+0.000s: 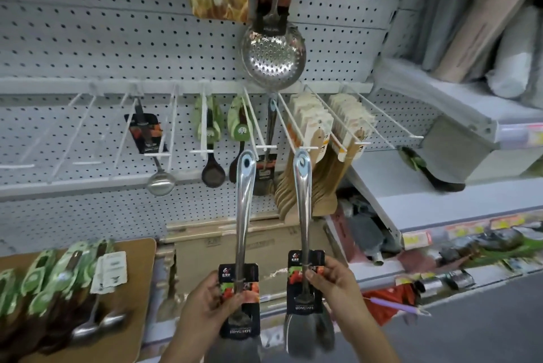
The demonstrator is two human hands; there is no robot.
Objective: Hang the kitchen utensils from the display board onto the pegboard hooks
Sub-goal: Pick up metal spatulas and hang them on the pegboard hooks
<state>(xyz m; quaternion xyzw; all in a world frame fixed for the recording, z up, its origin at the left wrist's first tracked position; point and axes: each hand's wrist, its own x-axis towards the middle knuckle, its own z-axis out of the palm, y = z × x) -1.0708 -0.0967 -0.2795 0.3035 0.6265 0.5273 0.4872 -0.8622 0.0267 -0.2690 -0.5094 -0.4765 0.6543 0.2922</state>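
Observation:
My left hand [205, 301] grips a steel spatula [244, 210] by its black label card, handle pointing up at the pegboard. My right hand [335, 283] pinches a second steel spatula [304, 204] the same way. Both handle tips, each with a hanging hole, sit just below the white pegboard hooks [266, 146], the right tip near a hook end [308, 147]. At the lower left lies the brown display board [138, 251], carrying several ladles and spoons with green cards [58, 280].
Utensils hang on the hooks: a ladle [160, 182], dark spoons [213, 174], wooden spatulas [323, 139], and a skimmer [273, 57] higher up. Cardboard boxes [235, 239] stand below the pegboard. Stocked shelves [440, 215] fill the right side.

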